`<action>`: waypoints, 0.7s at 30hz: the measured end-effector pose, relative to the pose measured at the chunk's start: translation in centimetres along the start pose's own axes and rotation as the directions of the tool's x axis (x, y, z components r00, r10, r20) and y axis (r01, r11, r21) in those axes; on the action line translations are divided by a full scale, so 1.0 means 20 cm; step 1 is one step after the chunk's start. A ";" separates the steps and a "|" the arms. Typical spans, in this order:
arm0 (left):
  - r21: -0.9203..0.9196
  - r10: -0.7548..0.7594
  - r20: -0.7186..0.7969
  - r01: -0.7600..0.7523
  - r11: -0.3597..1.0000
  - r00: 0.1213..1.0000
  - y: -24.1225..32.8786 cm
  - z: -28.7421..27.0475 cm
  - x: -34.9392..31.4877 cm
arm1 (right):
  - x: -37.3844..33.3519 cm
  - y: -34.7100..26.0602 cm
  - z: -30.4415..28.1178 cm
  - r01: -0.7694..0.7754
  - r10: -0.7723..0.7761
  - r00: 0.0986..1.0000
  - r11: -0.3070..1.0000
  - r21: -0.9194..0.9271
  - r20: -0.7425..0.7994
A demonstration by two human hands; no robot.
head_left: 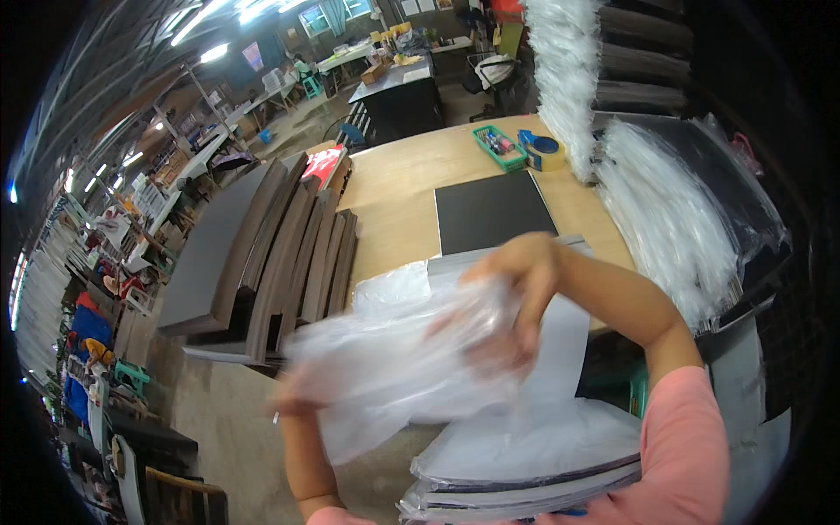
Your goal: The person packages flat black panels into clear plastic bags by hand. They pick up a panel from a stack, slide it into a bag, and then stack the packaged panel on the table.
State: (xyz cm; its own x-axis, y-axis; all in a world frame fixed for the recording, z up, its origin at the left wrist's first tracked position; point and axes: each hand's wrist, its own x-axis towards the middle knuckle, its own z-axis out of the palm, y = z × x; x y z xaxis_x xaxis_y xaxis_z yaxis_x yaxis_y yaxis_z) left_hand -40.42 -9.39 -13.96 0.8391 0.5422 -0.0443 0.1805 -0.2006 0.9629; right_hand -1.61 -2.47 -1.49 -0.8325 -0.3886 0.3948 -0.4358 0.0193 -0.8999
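Between my hands is a bundle of clear plastic, apparently bags or film (402,346), blurred by motion. My right hand (521,293) curls over its right end, fingers bent into the plastic. At the lower left end, my left hand (302,389) grips the plastic, though its fingers are smeared and partly covered. A flat black board (494,210) lies on the table beyond my right hand. Beneath the plastic, white and grey sheets (560,341) show at the table's near edge. Closest to me is a stack of plastic-wrapped boards (525,455).
Stacks of dark boards (289,254) stand along the left of the wooden table (394,192). A green basket (500,149) and tape rolls (542,150) sit at the back. Plastic-wrapped piles (674,219) rise on the right. People work at tables in the distance.
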 end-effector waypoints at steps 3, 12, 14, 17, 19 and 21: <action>0.210 0.024 0.248 -0.078 0.975 0.968 0.10 0.40 0.32 | -0.31 0.07 0.21 -0.022 0.153 0.939 0.920 0.390 -0.308; -0.437 0.223 -0.102 -0.245 0.865 0.969 0.03 0.51 0.42 | -0.53 0.34 0.89 0.253 -0.138 0.838 0.956 0.152 -0.528; -0.363 0.132 -0.339 -0.259 0.895 0.931 0.04 0.49 0.46 | -0.58 0.29 1.04 0.367 -0.052 0.253 0.929 0.046 -0.966; 0.156 0.020 -0.745 0.145 0.977 0.667 0.10 0.48 0.66 | -0.63 0.27 1.01 0.112 -0.017 -0.316 0.992 -0.055 -0.949; 0.415 0.143 -0.826 0.415 0.810 0.546 0.15 0.44 0.86 | -0.77 0.34 0.94 -0.189 -0.106 -0.328 0.981 -0.044 -0.939; 0.650 0.374 -0.747 0.484 0.586 0.550 0.17 0.41 0.98 | -0.80 0.35 0.81 -0.492 -0.323 -0.463 0.868 -0.064 -0.825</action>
State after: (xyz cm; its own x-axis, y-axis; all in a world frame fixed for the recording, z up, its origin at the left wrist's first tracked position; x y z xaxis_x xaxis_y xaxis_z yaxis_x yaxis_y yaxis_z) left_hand -19.15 -6.15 -13.74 0.1457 0.8325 0.5345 0.8456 -0.3853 0.3696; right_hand 14.14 -11.07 -17.05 0.2444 0.9340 0.2606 0.0094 0.2664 -0.9638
